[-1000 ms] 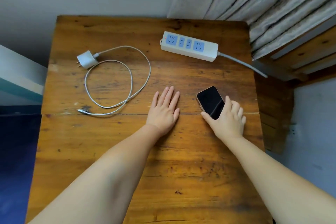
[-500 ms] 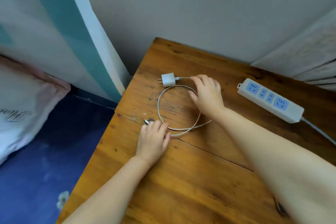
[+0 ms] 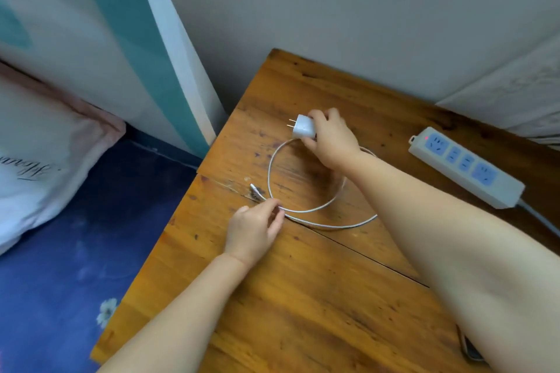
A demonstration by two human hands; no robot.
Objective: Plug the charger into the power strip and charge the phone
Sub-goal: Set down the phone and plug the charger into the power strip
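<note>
Soft, even indoor light with faint shadows; mild sheen on the wooden worktop; slight blur; wide-angle bending at the edges.

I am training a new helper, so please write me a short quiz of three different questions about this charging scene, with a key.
1. True or false: the right hand holds the charger with its prongs aimed away from the strip.
2. What does the left hand pinch? A) the phone B) the cable near its free end C) the strip's cord
3. Fill in: the strip's small light glows ____.

Key:
1. True. The prongs point left; the strip lies to the right on the table.
2. B. The plug tip lies just beyond the fingers.
3. Red.
</note>
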